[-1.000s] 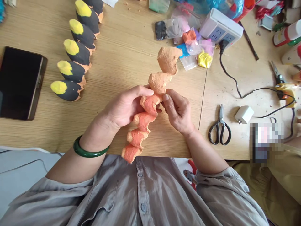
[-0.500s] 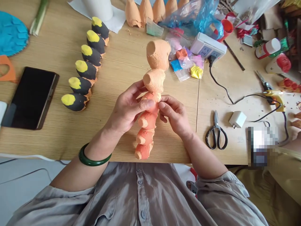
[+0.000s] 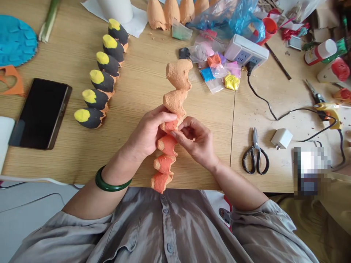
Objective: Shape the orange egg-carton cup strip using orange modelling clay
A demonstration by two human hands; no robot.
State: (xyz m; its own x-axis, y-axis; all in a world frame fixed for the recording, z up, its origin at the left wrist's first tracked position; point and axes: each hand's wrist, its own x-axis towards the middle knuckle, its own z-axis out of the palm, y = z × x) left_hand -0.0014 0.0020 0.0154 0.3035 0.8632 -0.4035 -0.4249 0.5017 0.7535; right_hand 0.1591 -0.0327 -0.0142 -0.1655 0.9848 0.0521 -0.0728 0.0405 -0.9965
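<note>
Left fingers (image 3: pixel 168 117) gripping bumpy orange strip (image 3: pixel 174 101) mid-length, right fingers (image 3: pixel 181 139) pinching its edge, strip between both

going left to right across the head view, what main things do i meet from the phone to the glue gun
Black phone, row of black-and-yellow pieces, half-orange bumpy strip, scissors, white plug adapter, yellow glue gun.

A loose, wrinkled grey-brown shirt (image 3: pixel 148 226) covers the torso, with a button placket (image 3: pixel 166 230) down its front bearing small round buttons (image 3: pixel 169 248). Left of the placket are a stitched pocket (image 3: pixel 128 239) and, farther out, a glossy dark green bangle (image 3: pixel 111 185) around the left forearm (image 3: pixel 124 157). Wide, half-length sleeves (image 3: pixel 68 233) spread on both sides of the placket.
</note>
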